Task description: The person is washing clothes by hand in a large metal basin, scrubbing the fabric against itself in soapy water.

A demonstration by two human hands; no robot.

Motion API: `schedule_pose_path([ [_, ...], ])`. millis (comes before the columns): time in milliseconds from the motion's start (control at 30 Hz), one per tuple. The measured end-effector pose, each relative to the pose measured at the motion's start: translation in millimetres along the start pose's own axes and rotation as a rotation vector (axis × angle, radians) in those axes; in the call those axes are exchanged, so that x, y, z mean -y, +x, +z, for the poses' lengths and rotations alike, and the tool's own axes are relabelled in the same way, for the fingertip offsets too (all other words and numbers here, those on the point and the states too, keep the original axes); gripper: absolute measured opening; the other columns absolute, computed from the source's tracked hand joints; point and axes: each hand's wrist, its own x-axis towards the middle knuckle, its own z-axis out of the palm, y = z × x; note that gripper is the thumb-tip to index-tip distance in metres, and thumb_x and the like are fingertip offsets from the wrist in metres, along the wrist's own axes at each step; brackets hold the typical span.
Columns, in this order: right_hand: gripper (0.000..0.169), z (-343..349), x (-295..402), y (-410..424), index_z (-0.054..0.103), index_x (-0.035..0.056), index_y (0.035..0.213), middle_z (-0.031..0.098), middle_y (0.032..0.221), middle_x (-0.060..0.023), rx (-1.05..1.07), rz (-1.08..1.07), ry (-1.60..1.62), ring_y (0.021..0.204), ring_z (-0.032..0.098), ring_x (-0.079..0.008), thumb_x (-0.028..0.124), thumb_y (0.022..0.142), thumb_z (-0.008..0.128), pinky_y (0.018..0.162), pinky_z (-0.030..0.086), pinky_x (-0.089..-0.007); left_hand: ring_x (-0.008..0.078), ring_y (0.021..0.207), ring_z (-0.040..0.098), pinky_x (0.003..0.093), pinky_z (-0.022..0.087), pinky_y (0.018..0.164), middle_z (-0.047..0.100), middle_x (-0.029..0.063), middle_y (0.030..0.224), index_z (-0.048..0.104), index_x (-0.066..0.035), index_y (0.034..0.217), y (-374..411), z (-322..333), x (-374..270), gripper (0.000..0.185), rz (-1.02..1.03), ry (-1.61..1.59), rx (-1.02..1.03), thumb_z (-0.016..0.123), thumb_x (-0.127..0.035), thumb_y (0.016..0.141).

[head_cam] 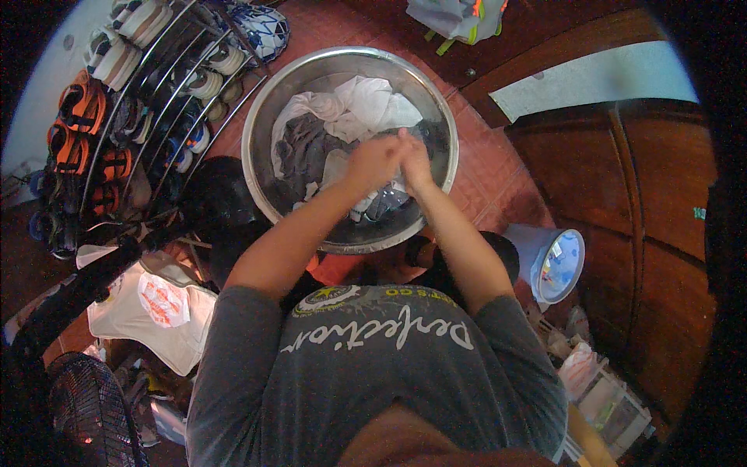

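Note:
A large round metal basin (450, 140) stands on the floor before me, with wet-looking white cloth (367, 102) and dark grey cloth (300, 146) in it. My left hand (376, 157) and my right hand (415, 160) meet above the basin's right half, over the cloth. The hands touch or nearly touch each other. Whether anything is pinched between them is hidden by the fingers and blur. Below them, more grey cloth (388, 201) lies near the basin's close side.
A metal shoe rack (169, 76) with shoes and orange sandals stands at the left. A translucent plastic bin (534, 257) is at the right, near brown wooden furniture (589, 169). A black fan (90, 408) stands at the lower left. A netted ball (262, 32) lies beyond the rack.

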Motion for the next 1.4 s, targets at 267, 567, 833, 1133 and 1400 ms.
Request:
schedule_pose_path([
  [267, 0.032, 37, 31, -31, 0.049, 0.0128, 0.104, 0.05, 0.106, -0.0041, -0.001, 0.273, 0.305, 0.094, 0.047, -0.0175, 0.037, 0.084, 0.042, 0.08, 0.037, -0.0342, 0.032, 0.059, 0.056, 0.0413, 0.043, 0.053, 0.057, 0.014, 0.065, 0.058, -0.007, 0.074, 5, 7, 10, 0.027, 0.01, 0.23, -0.288, 0.041, -0.028, 0.081],
  [567, 0.035, 57, 60, -51, 0.049, 0.0097, 0.1, 0.052, 0.103, -0.006, -0.038, 0.339, 0.275, 0.095, 0.049, -0.0196, 0.039, 0.083, 0.043, 0.075, 0.04, -0.0347, 0.0294, 0.055, 0.056, 0.0389, 0.042, 0.049, 0.057, 0.011, 0.061, 0.058, -0.009, 0.071, 5, -11, -3, 0.021, -0.092, 0.348, -0.273, 0.046, -0.026, 0.076],
  [833, 0.032, 59, 76, -53, 0.051, 0.0085, 0.099, 0.052, 0.1, -0.0045, -0.06, 0.37, 0.328, 0.091, 0.049, -0.018, 0.035, 0.084, 0.042, 0.075, 0.04, -0.0343, 0.0257, 0.054, 0.055, 0.0387, 0.04, 0.048, 0.056, 0.0086, 0.058, 0.059, -0.009, 0.064, 0, -6, -1, 0.027, 0.119, 0.228, -0.426, 0.049, -0.031, 0.076],
  [1133, 0.04, 50, 66, -48, 0.046, 0.0079, 0.11, 0.048, 0.108, -0.0074, 0.053, 0.383, 0.296, 0.098, 0.046, -0.0203, 0.038, 0.083, 0.041, 0.081, 0.036, -0.0375, 0.0315, 0.059, 0.055, 0.0385, 0.042, 0.057, 0.056, 0.0151, 0.063, 0.058, -0.005, 0.068, 1, -23, -25, 0.037, 0.09, 0.275, -0.321, 0.041, -0.035, 0.082],
  [1400, 0.04, 28, 85, -29, 0.055, 0.005, 0.095, 0.055, 0.086, -0.0045, 0.029, 0.337, -0.046, 0.071, 0.052, -0.0123, 0.042, 0.081, 0.046, 0.059, 0.041, -0.027, 0.0219, 0.066, 0.054, 0.0347, 0.041, 0.059, 0.056, 0.0163, 0.073, 0.057, 0.001, 0.077, 6, -20, 1, 0.043, 0.079, -0.132, -0.185, 0.055, -0.042, 0.073],
])
